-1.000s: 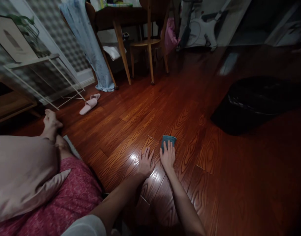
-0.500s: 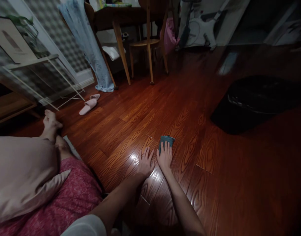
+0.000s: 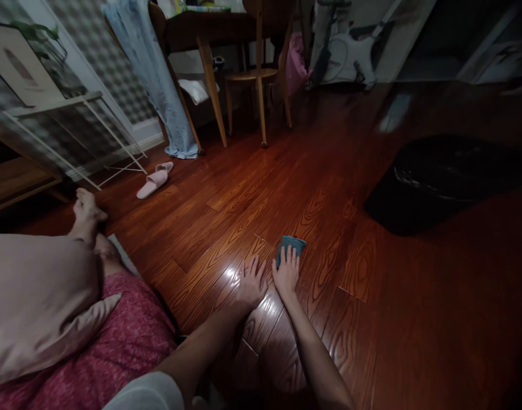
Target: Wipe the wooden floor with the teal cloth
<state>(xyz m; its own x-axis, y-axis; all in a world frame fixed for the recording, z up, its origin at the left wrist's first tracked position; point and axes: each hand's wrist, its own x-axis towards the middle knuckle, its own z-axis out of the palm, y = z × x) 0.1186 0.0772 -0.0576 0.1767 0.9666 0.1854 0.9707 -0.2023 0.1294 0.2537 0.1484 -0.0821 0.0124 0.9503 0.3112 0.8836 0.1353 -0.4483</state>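
Note:
A small teal cloth (image 3: 291, 244) lies flat on the glossy red-brown wooden floor (image 3: 329, 188). My right hand (image 3: 286, 272) rests on the cloth's near half, fingers stretched out and pressing it down. Beside it on the left, my left hand (image 3: 252, 282) lies flat on the bare boards with its fingers spread, not touching the cloth. Both forearms reach forward from the bottom of the view.
A black bag-like heap (image 3: 440, 179) sits on the floor at the right. A wooden table and chair (image 3: 254, 74) stand at the back, pink slippers (image 3: 155, 180) and a white wire rack (image 3: 73, 134) at the left. A pillow (image 3: 34, 302) and legs lie at my left.
My right hand and the cloth have slid slightly left, toward my left hand. The left hand has stayed in place.

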